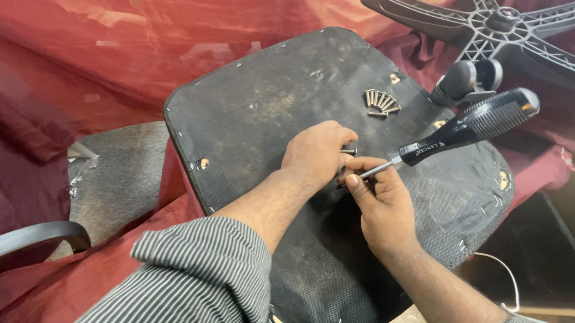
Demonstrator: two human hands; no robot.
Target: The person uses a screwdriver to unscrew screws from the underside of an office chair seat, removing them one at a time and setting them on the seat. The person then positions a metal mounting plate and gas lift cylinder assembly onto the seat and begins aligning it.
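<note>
Your left hand (316, 153) rests knuckles-up on the black underside of the seat (263, 125), fingers curled in around a bolt (348, 151) whose head shows just past the fingertips. The grip is narrow and closed on the bolt.

Your right hand (378, 206) sits just beside the left, touching it at the fingertips. It pinches the metal shaft of the screwdriver (470, 126) between thumb and fingers, close to the tip. The black handle angles up and to the right, clear of the palm, ending over the seat's right edge. The tip itself is hidden between your two hands.

The seat lies upside down, its fabric-covered base facing up, on a red cloth (81, 59). Staples line its edge, and brass-coloured inserts show near several corners.

A group of spare bolts (380, 101) lies in a loose row on the seat, above your hands and well apart from them.

The star base (496, 29) with one caster (469, 78) lies at upper right, beyond the seat. A curved black armrest (33, 242) shows at lower left. A white cable (509, 284) runs along the lower right.
</note>
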